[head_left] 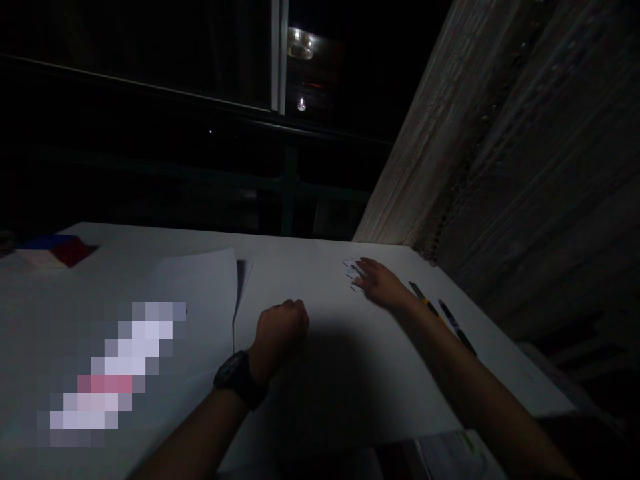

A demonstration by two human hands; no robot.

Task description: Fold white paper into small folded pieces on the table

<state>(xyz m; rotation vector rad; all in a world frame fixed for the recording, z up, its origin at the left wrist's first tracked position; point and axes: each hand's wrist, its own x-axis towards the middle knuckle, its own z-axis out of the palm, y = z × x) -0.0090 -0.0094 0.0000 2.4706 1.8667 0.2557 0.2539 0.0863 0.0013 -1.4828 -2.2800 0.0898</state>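
My left hand (281, 330), with a black watch (236, 379) on its wrist, is curled into a fist above the white table (295, 267). Whatever may be inside that fist is hidden. Farther right, my right hand (381, 283) reaches over a few small white pieces with dark marks (351, 270) lying on the tabletop. Its fingers are apart, with the fingertips at or just above those pieces; the dim light hides whether they touch. Large white paper sheets (200, 280) lie left of my left hand, one edge lifted.
A yellow and black cutter knife (419, 292) and a dark pen (457, 328) lie right of my right forearm. At the far left sits a blue, red and white block (55, 250). A curtain (415, 153) hangs behind the right edge. A book or printed sheet (450, 457) shows at the near edge.
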